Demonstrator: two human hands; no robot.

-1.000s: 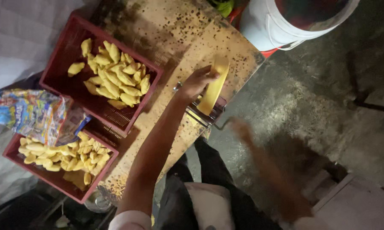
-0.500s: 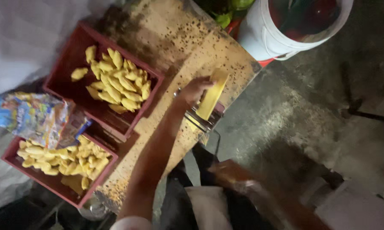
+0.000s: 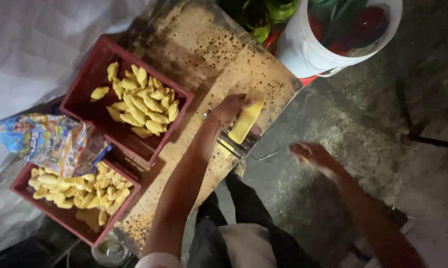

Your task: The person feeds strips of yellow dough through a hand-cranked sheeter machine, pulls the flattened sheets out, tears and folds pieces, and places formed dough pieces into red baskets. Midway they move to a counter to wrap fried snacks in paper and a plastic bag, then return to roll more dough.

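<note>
Roughly, by size:

Board (image 3: 194,54): a worn, speckled wooden top running from 7 o'clock up to 1 o'clock.

Bucket (image 3: 303,57): white, at 1 o'clock off the board's far corner, with red and green things inside that are too dim to name.

Upper crate (image 3: 92,82): red, at 10 o'clock, holding yellow dough pieces (image 3: 142,101).

Lower crate (image 3: 50,211): red, at 8 o'clock, also full of yellow pieces; a printed plastic bag (image 3: 50,141) lies across its top edge.

Roller (image 3: 239,144): a small metal machine clamped at the board's right edge, near centre.

Dough sheet (image 3: 246,119): a yellow strip standing in the roller's top, long axis tilted from 7 to 1 o'clock.

Left hand (image 3: 231,109): touching the sheet at its 10 o'clock side, fingers curled together around the upper end; a true pinch cannot be told.

Right hand (image 3: 316,156): blurred, off the board at the roller's 3 o'clock; a thin metal crank (image 3: 268,155) reaches from the roller toward it. Whether the fingers grip it cannot be told.

Key relation: the sheet lies right under the left fingers, so the left hand is far nearer; the right is well apart, out at the crank side.
</note>
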